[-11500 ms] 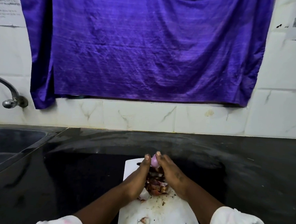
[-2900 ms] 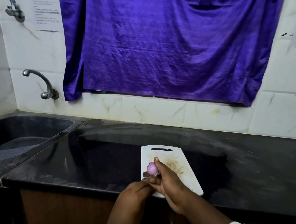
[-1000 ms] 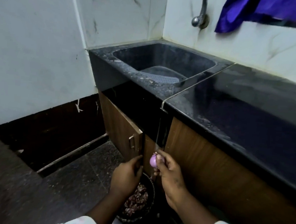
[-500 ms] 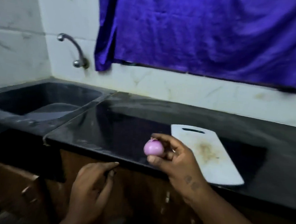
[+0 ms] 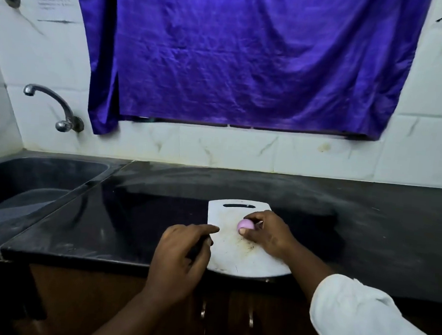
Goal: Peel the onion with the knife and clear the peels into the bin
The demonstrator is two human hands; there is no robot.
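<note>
My right hand [image 5: 270, 235] holds the onion [image 5: 245, 225] on the white cutting board [image 5: 245, 258], fingers [image 5: 253, 216] curled over its top and thumb under its near side, pinching it between them. The onion is small, peeled bare, smooth and pale pinkish purple with a slight sheen; no dry skin shows on the part I can see. It looks nearly round, so I cannot tell which way its long axis runs or where root and tip point, and my fingers hide its right half. It sits toward the board's far half, a little nearer me than the handle slot, and I cannot tell whether it rests on the surface or hangs just above. The board itself lies on the black worktop [image 5: 367, 224] with its slot end away from me and its near edge jutting past the worktop's front lip; faint brown stains and specks mark its middle. My left hand [image 5: 182, 253] is at the board's left edge, forefinger stretched out onto the white, the other fingers folded around a dark, slim thing that is mostly hidden, perhaps the knife handle [image 5: 199, 245]. My white sleeve [image 5: 366, 318] covers the right forearm.
</note>
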